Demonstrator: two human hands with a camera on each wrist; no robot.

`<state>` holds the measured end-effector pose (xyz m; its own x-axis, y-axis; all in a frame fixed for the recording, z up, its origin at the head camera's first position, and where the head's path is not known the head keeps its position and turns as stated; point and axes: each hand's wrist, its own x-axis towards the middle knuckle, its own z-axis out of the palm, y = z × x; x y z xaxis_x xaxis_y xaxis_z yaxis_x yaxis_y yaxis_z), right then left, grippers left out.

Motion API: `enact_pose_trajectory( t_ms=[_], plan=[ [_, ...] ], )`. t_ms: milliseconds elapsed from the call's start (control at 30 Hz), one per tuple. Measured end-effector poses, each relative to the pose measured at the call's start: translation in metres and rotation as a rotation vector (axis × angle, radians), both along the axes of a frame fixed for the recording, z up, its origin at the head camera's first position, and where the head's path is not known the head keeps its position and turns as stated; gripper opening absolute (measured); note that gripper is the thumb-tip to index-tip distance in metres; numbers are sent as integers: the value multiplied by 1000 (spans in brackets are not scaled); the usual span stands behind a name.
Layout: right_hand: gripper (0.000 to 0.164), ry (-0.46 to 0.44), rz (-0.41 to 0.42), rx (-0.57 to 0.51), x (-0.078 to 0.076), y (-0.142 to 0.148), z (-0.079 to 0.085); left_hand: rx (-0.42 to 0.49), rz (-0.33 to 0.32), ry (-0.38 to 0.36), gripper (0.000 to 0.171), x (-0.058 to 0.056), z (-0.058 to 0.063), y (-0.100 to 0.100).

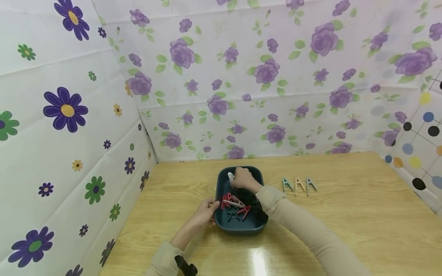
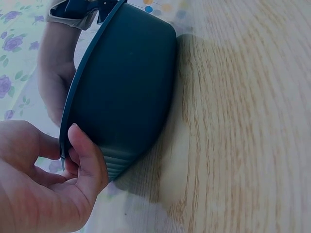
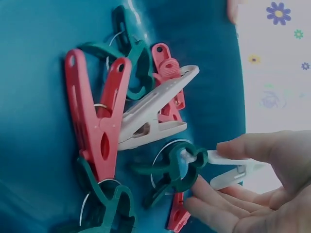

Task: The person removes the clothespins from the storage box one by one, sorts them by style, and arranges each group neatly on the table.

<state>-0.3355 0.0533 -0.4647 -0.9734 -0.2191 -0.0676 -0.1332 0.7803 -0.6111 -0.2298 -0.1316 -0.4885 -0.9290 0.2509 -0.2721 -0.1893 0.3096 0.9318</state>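
Observation:
A dark teal plastic tub (image 1: 238, 232) stands on the wooden table. My left hand (image 1: 206, 211) grips its left rim, the thumb and fingers on either side of the edge in the left wrist view. Reaching inside toward the far end, my right hand (image 1: 244, 179) pinches a white clothespin (image 3: 227, 178) between thumb and fingers. Right by its fingertips lies a green clip (image 3: 187, 167). Several more clips lie loose in the tub, among them a pink-red clothespin (image 3: 99, 114), a white clothespin (image 3: 158, 109) and a green clip (image 3: 114, 208).
To the right of the tub, three small clothespins stand in a row on the table (image 1: 345, 214): teal (image 1: 286, 184), peach (image 1: 298, 185) and blue-grey (image 1: 310, 185). Flower-printed sheets (image 1: 217, 84) hang behind and at the left. A dotted sheet (image 1: 421, 153) hangs at the right.

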Motion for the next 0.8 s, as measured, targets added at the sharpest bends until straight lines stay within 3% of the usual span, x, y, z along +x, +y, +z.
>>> enact_pose_trajectory(
  t_ms=[167,333,433,800],
  plan=[
    [43,-108,-14,-146,-1,4,-1,6,1,2,37,0,-2,0],
    [21,-251,-51,-308,1,11,-2,16,1,-4,37,1,0,0],
    [18,-295,-61,-383,2,14,0,27,-1,-5,35,1,1,0],
    [19,-232,-57,-438,5,18,6,26,-1,-6,35,0,-1,-1]
  ],
)
